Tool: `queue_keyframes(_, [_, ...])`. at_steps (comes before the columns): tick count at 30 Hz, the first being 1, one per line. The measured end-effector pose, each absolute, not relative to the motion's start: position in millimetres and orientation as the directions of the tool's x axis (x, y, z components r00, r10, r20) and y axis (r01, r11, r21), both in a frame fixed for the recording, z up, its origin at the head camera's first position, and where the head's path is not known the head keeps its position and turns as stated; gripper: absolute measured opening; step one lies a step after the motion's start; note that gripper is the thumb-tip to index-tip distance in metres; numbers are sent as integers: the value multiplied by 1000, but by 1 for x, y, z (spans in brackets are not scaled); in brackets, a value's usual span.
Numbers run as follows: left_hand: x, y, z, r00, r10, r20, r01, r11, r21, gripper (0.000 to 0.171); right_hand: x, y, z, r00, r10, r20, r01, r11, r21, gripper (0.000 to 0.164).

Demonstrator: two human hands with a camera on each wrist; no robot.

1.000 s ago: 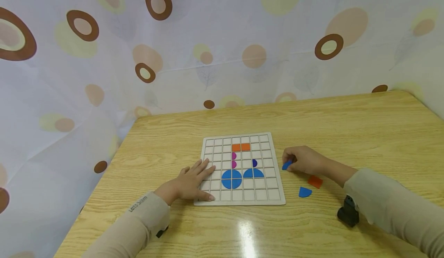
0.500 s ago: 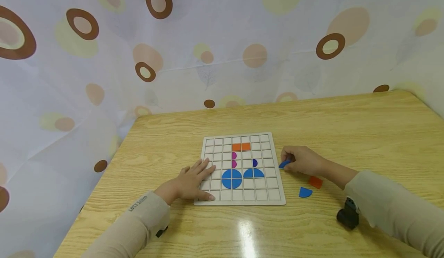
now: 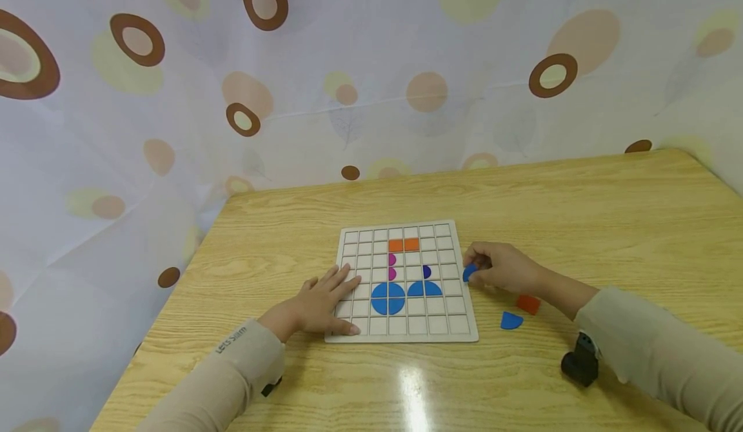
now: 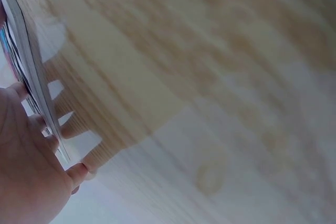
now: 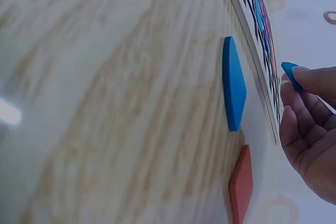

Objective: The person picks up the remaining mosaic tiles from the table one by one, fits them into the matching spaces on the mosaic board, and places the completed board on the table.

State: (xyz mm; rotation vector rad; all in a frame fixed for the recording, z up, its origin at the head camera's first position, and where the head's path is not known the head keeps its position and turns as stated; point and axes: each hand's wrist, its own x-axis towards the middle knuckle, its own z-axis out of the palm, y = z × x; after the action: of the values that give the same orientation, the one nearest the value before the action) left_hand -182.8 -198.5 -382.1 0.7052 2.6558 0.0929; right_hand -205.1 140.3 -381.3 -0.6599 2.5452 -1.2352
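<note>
A white grid board [image 3: 371,327] lies on the wooden table. On it are four-part blue shapes forming a disc [image 3: 387,298], a blue half-disc [image 3: 424,288], two orange squares [image 3: 403,245], two magenta half-rounds [image 3: 392,267] and a small dark blue half-round [image 3: 427,271]. My left hand [image 3: 318,303] rests spread on the board's left side. At the board's right edge my right hand [image 3: 504,267] pinches a blue quarter-circle tile [image 3: 469,272] between thumb and fingers; the same tile [image 5: 291,75] shows tilted in the right wrist view.
Right of the board lie a loose blue quarter-circle tile [image 3: 511,320] and a red-orange square tile [image 3: 528,304], partly under the right forearm. A black wrist camera [image 3: 580,361] hangs below the right sleeve. A patterned cloth [image 3: 371,142] hangs behind the table [image 3: 278,219].
My right hand has moved a little left to the board's right edge, turning the pinched blue tile more upright. My left hand has stayed in place.
</note>
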Motion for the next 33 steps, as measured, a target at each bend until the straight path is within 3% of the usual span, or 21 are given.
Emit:
queue_keyframes(17, [-184,-199,-384,-797,490,-353,466,871,155,88,-204,128,-379,-875,-483,16,-250,423,-871,23])
queue_keyframes(33, [-184,-199,-382,-795,485,-364,457,874,165,87,-203,113,-377,-870,-492,46,-280,413,-867,20])
